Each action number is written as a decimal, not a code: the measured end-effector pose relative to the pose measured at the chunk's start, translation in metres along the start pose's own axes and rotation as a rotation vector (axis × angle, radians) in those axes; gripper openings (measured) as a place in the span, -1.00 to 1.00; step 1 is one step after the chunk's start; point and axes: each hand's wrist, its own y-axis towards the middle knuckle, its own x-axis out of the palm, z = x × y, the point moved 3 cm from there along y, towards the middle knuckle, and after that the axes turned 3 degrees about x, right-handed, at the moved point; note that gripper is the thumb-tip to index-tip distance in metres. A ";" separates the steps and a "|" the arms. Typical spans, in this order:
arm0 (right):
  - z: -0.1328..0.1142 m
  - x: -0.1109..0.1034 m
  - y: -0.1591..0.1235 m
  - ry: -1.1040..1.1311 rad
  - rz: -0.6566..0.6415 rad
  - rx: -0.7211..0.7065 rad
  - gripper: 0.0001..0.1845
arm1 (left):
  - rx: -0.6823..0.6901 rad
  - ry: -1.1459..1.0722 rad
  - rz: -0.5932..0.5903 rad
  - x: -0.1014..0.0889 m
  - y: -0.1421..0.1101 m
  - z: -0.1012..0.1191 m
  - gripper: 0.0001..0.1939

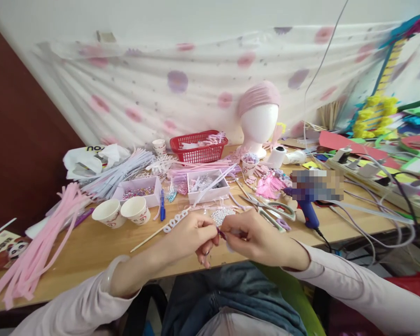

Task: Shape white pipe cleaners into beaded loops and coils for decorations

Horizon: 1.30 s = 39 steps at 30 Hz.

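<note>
1. Close together above the near edge of the wooden table (pixel 182 252), the left hand (pixel 201 233) and the right hand (pixel 247 235) have their fingertips almost meeting.
2. Both hands pinch a small dark piece (pixel 221 233) between thumb and finger; it is too small to identify. The left hand's lower fingers curl beneath it.
3. Just beyond the hands lie white beads (pixel 223 215), partly hidden by the fingers. A string of pale rings (pixel 175 221) and a thin stick (pixel 147 240) lie beyond the left forearm.
4. Two paper cups (pixel 108 213) stand side by side left of a blue pen (pixel 163 207). Behind them, a lilac box (pixel 156 192) holds small colorful beads, and a white box (pixel 213 192) has pale strips lying across it.
5. Farther back, a red basket (pixel 200 153) holds pale pink pieces, beside a white mannequin head (pixel 259 122) wearing a pink cap (pixel 259 97).
6. Pink strips (pixel 44 242) spread over the table's left end, with a bundle of pale strips (pixel 121 173) behind.
7. On the right lie scissors (pixel 266 205) and a blue glue gun (pixel 308 212), near a power strip (pixel 367 179) with cables plugged in.
</note>
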 end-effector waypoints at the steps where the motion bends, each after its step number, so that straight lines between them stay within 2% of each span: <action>1: -0.005 0.004 -0.002 -0.217 0.028 -0.112 -0.81 | -0.082 -0.089 -0.007 0.000 0.003 -0.003 -0.81; 3: -0.010 0.015 -0.007 -0.592 0.055 -0.313 -0.75 | -0.189 -0.208 -0.014 -0.002 0.007 -0.008 -0.79; 4: -0.010 0.019 -0.009 -0.716 0.067 -0.370 -0.73 | -0.207 -0.225 -0.017 -0.003 0.009 -0.010 -0.79; 6: -0.005 0.022 -0.009 -0.781 0.105 -0.356 -0.72 | -0.167 -0.180 -0.006 -0.005 0.011 -0.013 -0.77; 8: 0.001 0.017 -0.006 -0.640 0.182 -0.206 -0.74 | -0.041 -0.110 0.064 -0.006 0.011 -0.014 -0.78; 10: 0.008 0.008 -0.003 -0.413 0.277 -0.028 -0.76 | 0.119 -0.118 0.188 -0.006 0.008 -0.016 -0.83; 12: 0.012 0.003 0.000 -0.182 0.347 0.096 -0.79 | 0.260 -0.210 0.299 -0.002 0.006 -0.020 -0.70; 15: 0.015 0.004 0.002 0.092 0.371 0.183 -0.82 | 0.377 -0.391 0.340 0.014 0.006 -0.027 -0.57; 17: 0.015 0.005 0.002 0.161 0.391 0.205 -0.81 | 0.433 -0.494 0.401 0.022 0.009 -0.031 -0.58; 19: 0.013 0.005 0.002 0.125 0.401 0.196 -0.80 | 0.460 -0.572 0.483 0.026 0.012 -0.035 -0.62; 22: 0.008 0.001 0.002 0.041 0.308 0.134 -0.77 | 0.454 -0.666 0.567 0.024 0.015 -0.040 -0.67; 25: 0.008 -0.002 0.001 0.137 0.220 0.102 -0.78 | 0.439 -0.749 0.584 0.019 0.015 -0.041 -0.71; 30: 0.017 0.002 0.004 0.426 0.181 0.174 -0.82 | 0.412 -0.905 0.523 0.016 0.012 -0.039 -0.72; 33: 0.016 0.005 0.005 0.396 0.214 0.183 -0.85 | 0.382 -0.821 0.500 0.017 0.012 -0.037 -0.73; 37: 0.008 0.007 0.005 0.300 0.199 0.162 -0.85 | 0.436 -0.461 0.612 0.016 0.012 -0.036 -0.75; 39: 0.006 0.006 0.005 0.225 0.179 0.127 -0.83 | 0.461 -0.368 0.647 0.014 0.011 -0.034 -0.75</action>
